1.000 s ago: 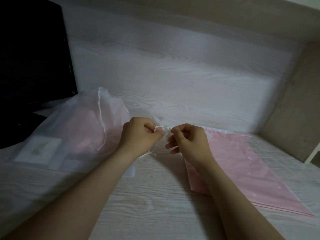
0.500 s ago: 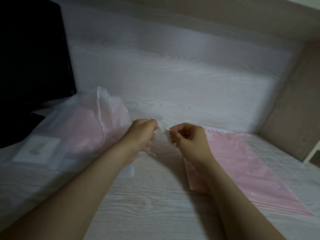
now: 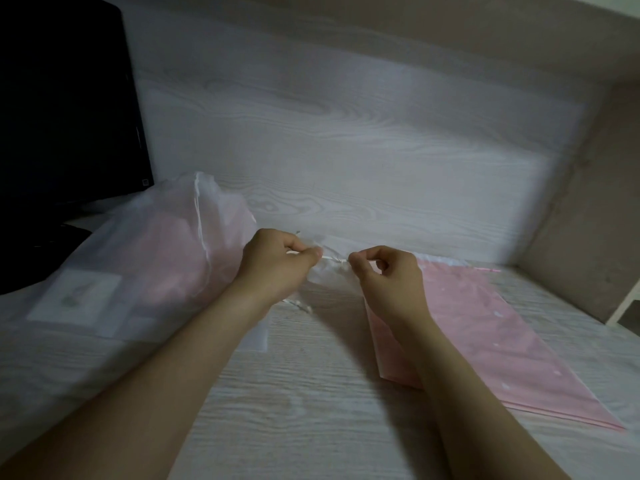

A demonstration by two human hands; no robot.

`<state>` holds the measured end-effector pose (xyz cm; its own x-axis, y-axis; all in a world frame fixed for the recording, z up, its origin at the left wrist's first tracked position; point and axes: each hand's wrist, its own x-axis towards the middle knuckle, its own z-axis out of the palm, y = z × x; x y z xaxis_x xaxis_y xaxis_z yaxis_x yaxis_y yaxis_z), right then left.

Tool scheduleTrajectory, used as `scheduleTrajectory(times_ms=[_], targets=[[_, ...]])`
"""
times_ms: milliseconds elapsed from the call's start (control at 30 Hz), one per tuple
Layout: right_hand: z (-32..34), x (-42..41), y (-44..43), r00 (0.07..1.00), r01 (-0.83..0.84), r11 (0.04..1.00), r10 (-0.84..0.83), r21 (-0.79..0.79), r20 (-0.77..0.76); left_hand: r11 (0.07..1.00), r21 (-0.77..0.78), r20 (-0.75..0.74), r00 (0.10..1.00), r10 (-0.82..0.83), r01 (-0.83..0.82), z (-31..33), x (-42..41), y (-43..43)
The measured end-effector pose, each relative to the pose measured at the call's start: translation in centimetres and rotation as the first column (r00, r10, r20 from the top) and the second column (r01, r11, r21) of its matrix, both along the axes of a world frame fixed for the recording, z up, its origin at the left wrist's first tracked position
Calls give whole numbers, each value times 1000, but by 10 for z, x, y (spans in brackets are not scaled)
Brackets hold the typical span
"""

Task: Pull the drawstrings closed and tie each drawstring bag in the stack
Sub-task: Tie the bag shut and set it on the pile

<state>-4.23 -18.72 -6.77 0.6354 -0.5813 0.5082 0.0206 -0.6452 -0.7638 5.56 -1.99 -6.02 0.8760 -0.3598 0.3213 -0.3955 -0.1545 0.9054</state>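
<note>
While the white drawstring point(image 3: 334, 259) runs straight between them just above the bench point(image 3: 304, 420), the left grip point(image 3: 280, 263) and right grip point(image 3: 382, 282) each pinch it, fingers curled. The sheer bag point(image 3: 166, 261) lies at left, the flat pink bags point(image 3: 485, 327) at right.

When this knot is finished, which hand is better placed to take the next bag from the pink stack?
The right hand, probably: it sits over the left edge of the pink stack, while the left hand is farther off, beside the white bag. Both now pinch the drawstring.
</note>
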Motion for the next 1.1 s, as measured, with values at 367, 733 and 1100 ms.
scheduleTrajectory(times_ms=[367,733,1100], targets=[[10,-9,5,999,32,998,-33,56,21,981,18,-63,979,-194,195,13,-18,0],[-4,3,2,996,85,993,-87,-79,-23,879,-208,87,903,-421,430,21,-31,1],[-4,-1,10,981,-86,973,45,-216,-190,835,-350,-42,883,-468,425,17,-27,-2]])
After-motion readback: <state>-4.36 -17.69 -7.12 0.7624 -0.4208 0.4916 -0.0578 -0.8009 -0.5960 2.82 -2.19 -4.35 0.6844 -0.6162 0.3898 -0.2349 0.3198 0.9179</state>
